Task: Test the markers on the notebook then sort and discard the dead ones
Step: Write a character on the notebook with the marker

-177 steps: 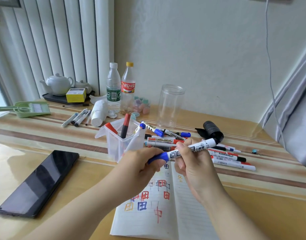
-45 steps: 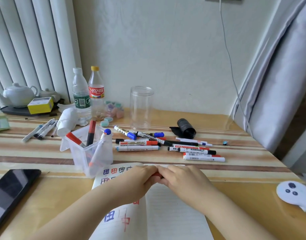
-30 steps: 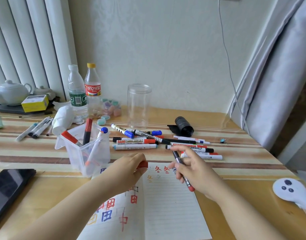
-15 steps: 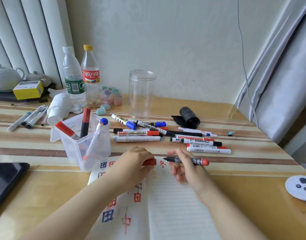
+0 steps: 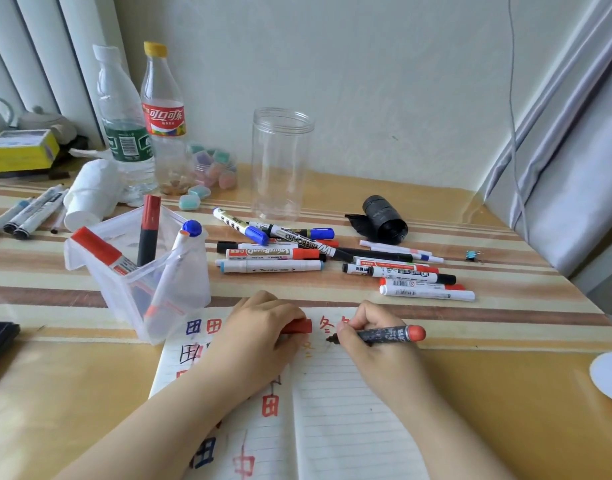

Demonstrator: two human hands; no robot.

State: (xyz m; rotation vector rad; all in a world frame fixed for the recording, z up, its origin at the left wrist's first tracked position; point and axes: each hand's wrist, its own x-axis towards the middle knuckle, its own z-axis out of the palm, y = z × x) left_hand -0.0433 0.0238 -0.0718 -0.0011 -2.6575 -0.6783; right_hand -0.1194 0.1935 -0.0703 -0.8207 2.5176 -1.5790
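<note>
Notebook (image 5: pixel 349 410) lies open nearest, pages carrying earlier test marks. Right hand (image 5: pixel 370 336) grip closed round red-ended marker (image 5: pixel 387 335), tip at page top, ready to scribble. Left hand (image 5: pixel 263 332) pins page, curled round red cap (image 5: pixel 299 326). Beyond: clear bin (image 5: pixel 138 271) with sorted markers, untested pile (image 5: pixel 332 258) on surface, empty jar (image 5: pixel 280 164).

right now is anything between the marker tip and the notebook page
Nothing visible. The right hand holds the marker with its tip just over bare lined paper of the notebook; the left hand lies beside it.
</note>
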